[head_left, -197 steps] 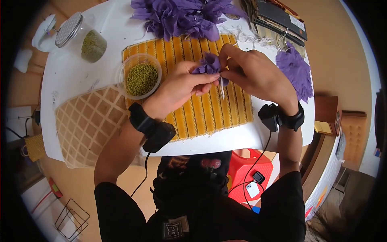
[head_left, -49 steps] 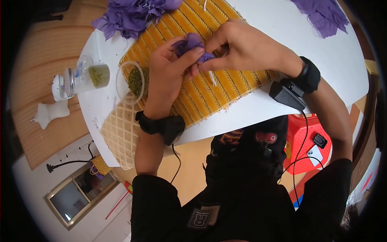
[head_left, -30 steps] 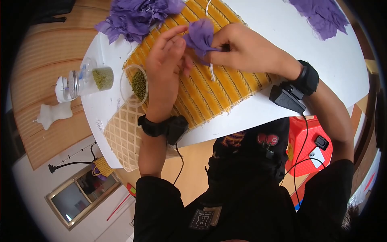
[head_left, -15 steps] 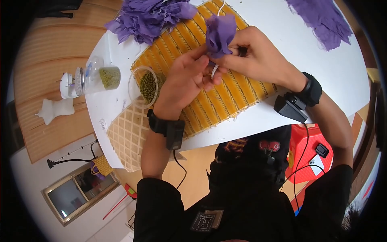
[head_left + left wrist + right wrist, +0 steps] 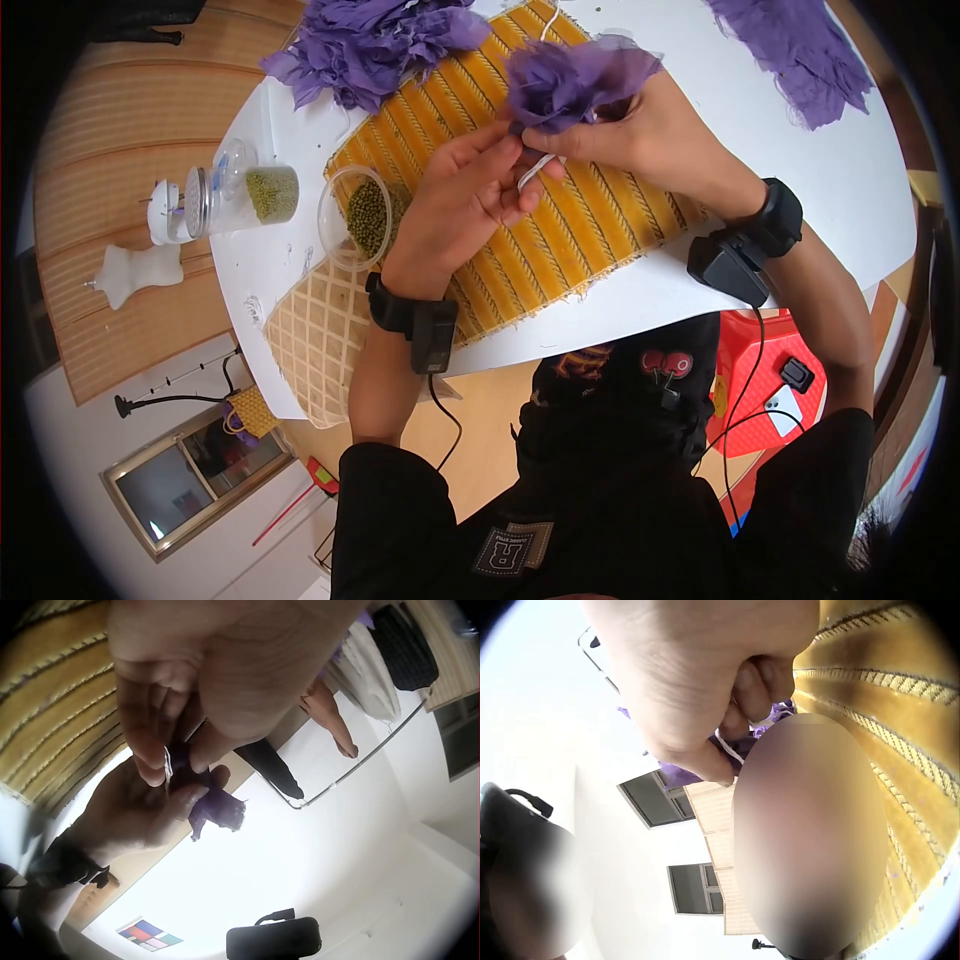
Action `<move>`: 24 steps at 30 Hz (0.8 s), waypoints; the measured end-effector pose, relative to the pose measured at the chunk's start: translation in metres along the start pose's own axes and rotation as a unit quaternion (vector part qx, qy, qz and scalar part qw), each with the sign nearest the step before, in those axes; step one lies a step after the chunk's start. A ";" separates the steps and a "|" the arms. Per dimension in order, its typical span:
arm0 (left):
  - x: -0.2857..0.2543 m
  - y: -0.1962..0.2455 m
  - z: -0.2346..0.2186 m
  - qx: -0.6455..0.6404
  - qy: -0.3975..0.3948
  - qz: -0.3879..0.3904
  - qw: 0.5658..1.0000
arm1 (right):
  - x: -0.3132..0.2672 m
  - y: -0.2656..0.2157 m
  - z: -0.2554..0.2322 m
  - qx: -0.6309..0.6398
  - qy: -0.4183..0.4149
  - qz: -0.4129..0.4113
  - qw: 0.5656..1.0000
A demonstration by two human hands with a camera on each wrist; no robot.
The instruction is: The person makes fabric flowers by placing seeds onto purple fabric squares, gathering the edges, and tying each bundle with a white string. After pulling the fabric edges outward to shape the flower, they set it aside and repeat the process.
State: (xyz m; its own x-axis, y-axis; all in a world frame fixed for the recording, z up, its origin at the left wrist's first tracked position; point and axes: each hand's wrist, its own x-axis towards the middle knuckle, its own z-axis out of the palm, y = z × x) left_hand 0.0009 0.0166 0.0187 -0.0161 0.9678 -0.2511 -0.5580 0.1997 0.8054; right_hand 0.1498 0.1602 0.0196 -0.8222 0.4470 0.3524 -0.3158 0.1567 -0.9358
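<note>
A ruffled purple fabric flower [image 5: 575,80] is held above the yellow striped cloth [image 5: 540,245] in the head view. My right hand [image 5: 670,140] pinches its gathered base between thumb and fingers, petals fanning out over the knuckles. At the same base, my left hand [image 5: 455,205] pinches from the other side, with its palm partly turned up. White string [image 5: 535,172] hangs from the base across the left fingers. In the left wrist view, the flower [image 5: 217,808] shows dark against the light beyond both hands. The right wrist view shows the string [image 5: 729,748] beside the right thumb.
A clear tub [image 5: 335,215] of green beans stands left of the left wrist. Beyond it is a lidded jar [image 5: 270,195] with similar green contents. Purple fabric [image 5: 375,45] is heaped at the back, with another piece [image 5: 795,60] at right. Lattice-patterned cloth [image 5: 320,330] covers the near left edge.
The left hand let go and opened about a second ago, then came back to the base. The right hand has tilted the flower, whose petals now spread rightward. Earlier, the head view turned.
</note>
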 end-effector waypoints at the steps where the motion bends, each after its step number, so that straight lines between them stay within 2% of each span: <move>1: 0.000 0.000 0.000 0.000 0.000 0.000 1.000 | 0.000 -0.002 -0.001 0.026 -0.007 0.020 0.999; 5: 0.000 0.001 0.000 0.005 0.001 -0.008 1.000 | 0.001 -0.012 -0.003 0.029 -0.001 0.043 0.999; 7: 0.000 0.003 0.003 0.002 -0.010 -0.007 1.000 | 0.002 -0.014 -0.004 0.082 0.001 0.088 0.993; 9: 0.000 0.004 0.015 0.105 0.078 0.036 0.991 | 0.001 -0.011 -0.004 0.072 -0.009 0.084 0.994; 10: 0.000 0.003 0.020 0.105 0.077 0.035 0.991 | 0.001 -0.009 -0.004 0.061 -0.018 0.080 0.995; 12: 0.000 0.000 0.027 0.238 0.115 0.170 0.949 | 0.000 -0.002 -0.002 0.021 -0.027 0.064 0.997; 14: -0.001 -0.003 0.026 0.238 0.100 0.161 0.952 | -0.002 -0.002 0.000 -0.017 -0.037 0.049 0.998; 20: -0.004 -0.003 0.023 0.265 0.086 0.119 0.953 | -0.008 -0.012 0.003 -0.064 -0.040 0.105 0.992; 23: -0.004 -0.003 0.026 0.268 0.086 0.109 0.953 | -0.009 -0.014 0.003 -0.043 -0.049 0.071 0.995; 24: -0.005 -0.003 0.027 0.263 0.090 0.107 0.955 | -0.010 -0.013 0.004 -0.086 -0.040 0.039 0.995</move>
State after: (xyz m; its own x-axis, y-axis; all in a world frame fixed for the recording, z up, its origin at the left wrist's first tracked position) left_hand 0.0250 0.0155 0.0317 -0.2516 0.9626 -0.1007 -0.0334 0.0954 0.9949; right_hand 0.1609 0.1503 0.0282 -0.8785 0.3931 0.2716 -0.1691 0.2759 -0.9462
